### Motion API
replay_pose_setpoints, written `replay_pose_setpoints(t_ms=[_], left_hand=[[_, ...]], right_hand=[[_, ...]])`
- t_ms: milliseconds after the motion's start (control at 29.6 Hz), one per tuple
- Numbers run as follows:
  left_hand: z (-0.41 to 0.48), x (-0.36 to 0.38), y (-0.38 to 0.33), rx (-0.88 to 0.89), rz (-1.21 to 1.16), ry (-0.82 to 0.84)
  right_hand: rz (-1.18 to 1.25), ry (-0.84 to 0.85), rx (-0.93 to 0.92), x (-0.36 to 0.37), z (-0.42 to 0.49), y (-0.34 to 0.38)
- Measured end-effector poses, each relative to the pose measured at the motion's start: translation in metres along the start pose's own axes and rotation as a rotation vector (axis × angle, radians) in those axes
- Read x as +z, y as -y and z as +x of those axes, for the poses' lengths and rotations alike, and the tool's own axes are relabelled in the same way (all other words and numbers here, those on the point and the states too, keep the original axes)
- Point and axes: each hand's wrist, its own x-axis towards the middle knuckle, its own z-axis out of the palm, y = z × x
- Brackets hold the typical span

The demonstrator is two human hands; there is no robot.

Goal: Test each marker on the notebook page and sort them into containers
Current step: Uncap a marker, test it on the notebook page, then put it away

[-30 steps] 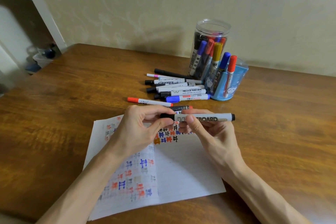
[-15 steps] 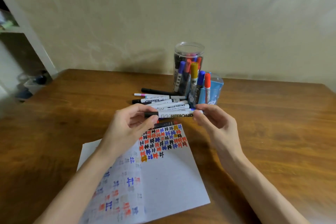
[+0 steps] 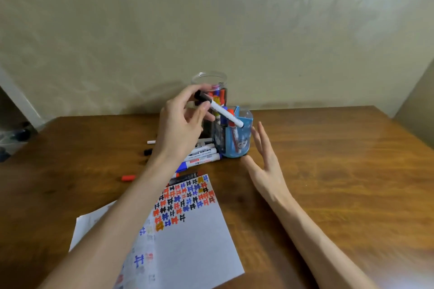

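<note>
My left hand [image 3: 182, 126] holds a white whiteboard marker with a black cap [image 3: 223, 112] by its cap end. The marker slants down to the right, its tail over the blue pen holder [image 3: 244, 138]. Behind it stands a clear plastic jar [image 3: 209, 78] with several markers inside. My right hand [image 3: 265, 162] hovers empty with fingers spread, just right of the blue holder. The notebook page [image 3: 195, 241], covered in coloured test marks at its upper left, lies in front of me. Several untested markers [image 3: 202, 155] lie in a pile left of the holder, partly hidden by my left arm.
A loose red cap or marker end [image 3: 128, 178] and a black marker end [image 3: 147, 152] lie on the wooden table [image 3: 340, 171] left of my arm. A dark marker [image 3: 185, 177] rests at the page's top edge. A wall rises behind the containers.
My right hand has let go of the marker and opened. My left hand has lifted the marker up and back, over the blue holder. The view has tilted upward.
</note>
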Motion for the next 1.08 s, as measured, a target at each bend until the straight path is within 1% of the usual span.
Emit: replay_pose_setpoints(t_ms=[101,202,304,472,675,843,945,1012,1080], left_hand=[[0.007,0.011,-0.003,0.047,0.074,-0.045],[0.014,0.019,-0.004,0.057,0.073,-0.076],[0.018,0.027,0.000,0.061,0.107,-0.087],[0.018,0.039,0.004,0.080,0.165,-0.079],[0.019,0.043,-0.006,0.113,0.063,-0.155],[0.021,0.046,-0.007,0.151,0.044,-0.175],[0.019,0.049,-0.006,0.192,0.036,-0.214],[0.020,0.052,-0.005,0.224,0.045,-0.242],[0.021,0.054,-0.002,0.233,0.071,-0.234]], right_hand=[[0.000,-0.040,-0.020,0.000,-0.001,0.002],[-0.039,-0.118,-0.044,-0.002,0.000,0.002],[-0.061,-0.145,-0.048,-0.005,0.002,-0.003],[-0.114,-0.122,-0.034,-0.008,0.009,-0.014],[-0.141,-0.123,-0.038,-0.007,0.012,-0.017],[-0.147,-0.123,-0.056,-0.004,0.009,-0.017],[-0.155,-0.121,-0.070,-0.004,0.009,-0.018],[-0.154,-0.124,-0.076,-0.005,0.009,-0.019],[-0.152,-0.126,-0.080,-0.005,0.009,-0.020]])
